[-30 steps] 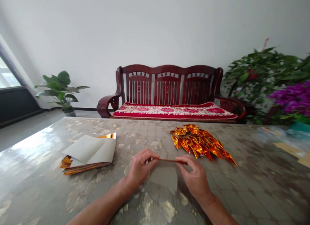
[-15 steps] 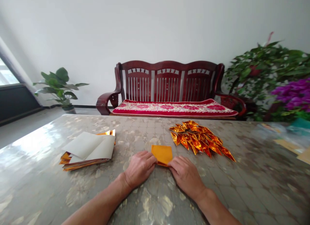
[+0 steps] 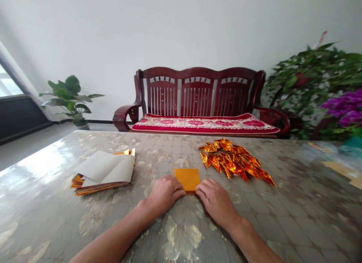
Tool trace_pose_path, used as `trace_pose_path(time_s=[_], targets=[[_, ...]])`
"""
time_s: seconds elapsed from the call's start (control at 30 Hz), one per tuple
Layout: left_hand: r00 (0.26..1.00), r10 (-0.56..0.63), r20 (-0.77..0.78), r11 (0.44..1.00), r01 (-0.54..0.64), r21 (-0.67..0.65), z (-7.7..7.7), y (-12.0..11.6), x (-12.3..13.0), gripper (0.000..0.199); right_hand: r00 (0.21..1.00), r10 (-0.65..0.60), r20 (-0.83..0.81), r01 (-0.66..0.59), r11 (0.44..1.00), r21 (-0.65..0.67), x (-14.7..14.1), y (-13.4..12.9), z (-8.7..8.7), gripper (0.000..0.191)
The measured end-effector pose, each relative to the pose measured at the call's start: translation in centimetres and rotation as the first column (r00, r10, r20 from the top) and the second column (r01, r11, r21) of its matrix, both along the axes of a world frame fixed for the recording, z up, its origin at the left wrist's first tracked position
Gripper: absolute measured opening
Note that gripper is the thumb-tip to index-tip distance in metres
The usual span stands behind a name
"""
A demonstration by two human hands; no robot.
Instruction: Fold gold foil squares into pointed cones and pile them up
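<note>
A folded square of orange-gold foil paper (image 3: 187, 179) lies on the table straight ahead of me. Its near left corner is pinched by my left hand (image 3: 166, 190), fingers closed together. At the near right corner my right hand (image 3: 214, 197) grips the same paper, thumb and fingers pressed together. To the left rests a stack of paper sheets (image 3: 103, 168), pale grey on top with gold foil edges showing. Several folded, pointed gold foil pieces (image 3: 236, 159) lie in a curved cluster beyond my right hand.
The patterned table (image 3: 271, 214) spans the foreground. Clear plastic bags and brown card (image 3: 338, 168) lie at its right edge. Behind stands a dark red wooden bench (image 3: 196, 93) with a red patterned cover. A potted plant (image 3: 72, 100) is at left; leafy plants (image 3: 308, 82) fill the right.
The paper's near edge now lies flatter and more even between my hands, where a loose fold showed before. Both hands stay at its corners, and the view has shifted slightly.
</note>
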State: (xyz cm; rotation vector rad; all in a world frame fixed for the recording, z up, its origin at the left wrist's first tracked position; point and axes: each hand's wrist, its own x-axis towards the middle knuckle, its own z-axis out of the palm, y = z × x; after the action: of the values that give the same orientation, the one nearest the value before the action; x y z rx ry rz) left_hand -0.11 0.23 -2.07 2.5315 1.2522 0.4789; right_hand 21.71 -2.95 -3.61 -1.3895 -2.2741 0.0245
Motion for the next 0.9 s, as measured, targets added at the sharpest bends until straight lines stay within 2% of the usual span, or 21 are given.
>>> trace_pose_path(time_s=[0.13,0.2,0.5,0.9], targets=[[0.984,0.166,0.071,0.968,-0.149,-0.201,0.13,0.34,-0.02,0.017,0.999,-0.021,-0.034,0.021,0.999,-0.026,-0.16,0.40,-0.26,0.020],[0.973,0.220,0.075,0.948,-0.195,-0.251,0.25,0.46,0.00,0.014,0.998,-0.034,-0.043,0.031,0.998,-0.052,-0.17,0.57,-0.34,0.019],[0.955,0.298,0.000,0.921,-0.288,-0.262,0.73,0.51,0.20,0.018,0.995,-0.088,-0.037,0.083,0.989,-0.120,-0.55,1.00,-0.16,0.014],[0.942,0.309,-0.128,0.908,-0.332,-0.255,0.69,0.94,0.04,0.021,0.990,-0.130,-0.045,0.120,0.976,-0.183,-0.75,0.84,-0.03,0.012]])
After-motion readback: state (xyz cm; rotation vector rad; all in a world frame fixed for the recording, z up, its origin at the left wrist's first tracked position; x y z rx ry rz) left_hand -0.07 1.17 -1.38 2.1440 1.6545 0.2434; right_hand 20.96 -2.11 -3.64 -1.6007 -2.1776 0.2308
